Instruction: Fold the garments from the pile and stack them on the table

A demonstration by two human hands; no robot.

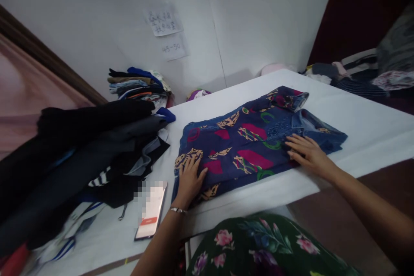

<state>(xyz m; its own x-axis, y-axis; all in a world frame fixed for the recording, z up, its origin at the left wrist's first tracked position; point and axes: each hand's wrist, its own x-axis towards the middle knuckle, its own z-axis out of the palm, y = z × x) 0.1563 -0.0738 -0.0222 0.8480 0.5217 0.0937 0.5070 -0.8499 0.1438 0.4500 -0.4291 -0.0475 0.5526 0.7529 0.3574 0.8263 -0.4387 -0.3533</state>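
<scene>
A blue patterned denim shirt (226,146) with magenta, green and tan shapes lies flat on the white table. Its collar end points right, and one sleeve is laid along the far side. My left hand (190,179) rests on the near left corner of the shirt, fingers spread. Near the collar, my right hand (307,153) lies flat on the cloth with its fingers stretched out. Neither hand grips anything.
A lit phone (152,211) lies left of my left arm. Dark clothes (97,142) are heaped at the left, with a folded stack (139,84) behind. More clothes (355,75) lie beyond the table (365,108) at the right. Paper notes (166,21) hang on the wall.
</scene>
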